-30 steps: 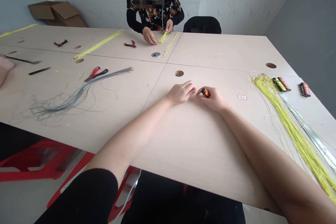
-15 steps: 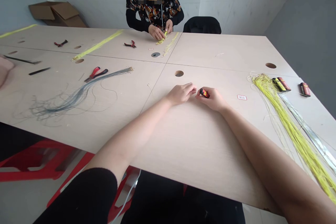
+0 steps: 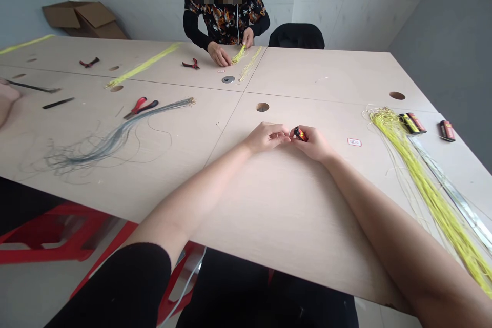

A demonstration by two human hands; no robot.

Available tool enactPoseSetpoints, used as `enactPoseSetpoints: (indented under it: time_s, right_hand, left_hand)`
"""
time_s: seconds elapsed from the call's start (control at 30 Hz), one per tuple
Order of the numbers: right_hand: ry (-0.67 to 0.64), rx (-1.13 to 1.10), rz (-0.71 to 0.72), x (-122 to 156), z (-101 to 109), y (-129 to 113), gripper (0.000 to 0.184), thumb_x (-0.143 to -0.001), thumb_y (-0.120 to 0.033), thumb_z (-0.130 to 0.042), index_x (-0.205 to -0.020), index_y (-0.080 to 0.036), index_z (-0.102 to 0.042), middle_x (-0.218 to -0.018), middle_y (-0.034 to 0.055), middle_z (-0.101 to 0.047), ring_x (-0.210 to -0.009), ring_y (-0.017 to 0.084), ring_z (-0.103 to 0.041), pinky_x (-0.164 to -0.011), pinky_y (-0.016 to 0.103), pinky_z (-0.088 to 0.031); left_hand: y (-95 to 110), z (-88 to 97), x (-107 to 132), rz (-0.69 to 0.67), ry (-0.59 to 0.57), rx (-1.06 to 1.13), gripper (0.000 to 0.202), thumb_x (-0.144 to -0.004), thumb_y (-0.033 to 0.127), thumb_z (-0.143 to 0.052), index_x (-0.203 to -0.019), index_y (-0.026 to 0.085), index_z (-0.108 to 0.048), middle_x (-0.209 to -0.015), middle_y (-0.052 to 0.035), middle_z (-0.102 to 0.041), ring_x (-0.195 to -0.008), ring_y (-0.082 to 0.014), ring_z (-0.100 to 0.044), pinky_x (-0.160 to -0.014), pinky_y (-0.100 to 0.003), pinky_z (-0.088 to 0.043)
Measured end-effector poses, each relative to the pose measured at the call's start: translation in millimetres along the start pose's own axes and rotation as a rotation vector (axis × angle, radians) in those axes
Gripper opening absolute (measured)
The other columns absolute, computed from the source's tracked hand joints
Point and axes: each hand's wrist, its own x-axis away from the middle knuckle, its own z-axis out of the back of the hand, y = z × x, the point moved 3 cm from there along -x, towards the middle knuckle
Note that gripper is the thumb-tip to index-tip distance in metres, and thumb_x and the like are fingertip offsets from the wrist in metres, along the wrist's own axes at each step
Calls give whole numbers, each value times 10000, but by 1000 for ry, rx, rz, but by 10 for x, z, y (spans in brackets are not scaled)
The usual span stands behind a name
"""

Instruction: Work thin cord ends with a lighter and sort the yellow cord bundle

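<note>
My right hand (image 3: 315, 144) rests on the pale wooden table (image 3: 269, 205) and grips a small red and black battery (image 3: 300, 134) between thumb and fingers. My left hand (image 3: 265, 137) lies just left of it, fingers curled in a pinch close to the battery's end; what it pinches is too small to make out. A long bundle of yellow wires (image 3: 423, 179) lies to my right.
Red and black batteries (image 3: 412, 123) and a flat silver strip (image 3: 453, 200) lie at the right. Grey wires (image 3: 111, 138) and red pliers (image 3: 140, 107) lie at the left. Across the table a person's hands (image 3: 220, 55) handle yellow wires. Cable holes (image 3: 262, 107) dot the tabletop.
My left fingers have curled tighter and closed up to the battery. My right hand shifted slightly. The person opposite moved their hands over their yellow wires.
</note>
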Motion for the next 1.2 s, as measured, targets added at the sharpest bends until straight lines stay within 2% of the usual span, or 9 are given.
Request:
enactPoseSetpoints:
  time_s: [0.1, 0.2, 0.3, 0.53, 0.67, 0.87, 1.03, 1.2]
  right_hand:
    - [3, -21, 3, 3, 8, -11, 216, -737, -397, -557, -702, -187, -516, -618, -39, -382, -596, 110, -324, -568, 270, -270]
    - [-2, -45, -9, 10, 11, -12, 223, -742, -405, -568, -711, -190, -520, -595, -51, -351, -571, 103, -295, -552, 271, -248]
    - [-18, -69, -11, 13, 8, -11, 219, -741, -402, -570, -720, -188, -532, -584, -56, -347, -558, 99, -283, -544, 272, -235]
    - [-19, -80, -1, 5, 14, -16, 232, -728, -411, -581, -713, -183, -541, -586, -57, -341, -567, 96, -283, -550, 271, -232]
    - [-32, -75, 4, 10, 21, -44, 241, -727, -416, -580, -693, -183, -528, -591, -51, -352, -583, 99, -294, -562, 270, -243]
    - [-42, -95, -11, 13, 28, -46, 241, -720, -412, -595, -708, -176, -550, -616, -38, -413, -593, 102, -322, -570, 269, -257]
    - [-67, -106, -13, 14, 33, -37, 247, -708, -411, -616, -693, -176, -544, -589, -53, -350, -573, 95, -291, -558, 268, -238]
    - [-68, -107, -3, 18, 43, -43, 262, -714, -423, -617, -721, -164, -583, -603, -46, -387, -582, 96, -308, -568, 271, -246]
  left_hand:
    - [17, 18, -9, -28, 41, -15, 461, -866, 579, -497, -661, 177, -587, -555, 10, -516, -515, -93, -416, -534, -238, -334]
    - [-19, 30, -17, 30, 68, 8, 477, -887, 572, -463, -676, 167, -602, -574, 2, -536, -522, -95, -438, -537, -238, -342]
    - [-69, 22, -21, 108, 49, 54, 463, -903, 549, -446, -727, 158, -619, -656, -18, -600, -555, -97, -491, -558, -234, -376]
    - [-68, -3, -28, 146, -21, 0, 328, -894, 430, -526, -768, 161, -665, -761, -38, -645, -674, -118, -554, -633, -241, -413]
    - [-63, -2, -25, 168, -43, 38, 316, -845, 462, -596, -785, 166, -686, -777, -28, -648, -648, -106, -537, -618, -236, -408]
    - [-101, -12, -17, 209, -65, 70, 355, -655, 490, -780, -752, 164, -678, -774, -13, -637, -620, -96, -520, -585, -232, -397]
    - [-58, -25, -39, 176, -76, 77, 255, -680, 404, -780, -750, 171, -705, -798, -19, -654, -615, -88, -505, -578, -233, -395]
    - [-63, 40, -52, 261, -18, 69, 313, -592, 405, -833, -733, 154, -711, -738, -21, -654, -626, -101, -522, -568, -234, -390]
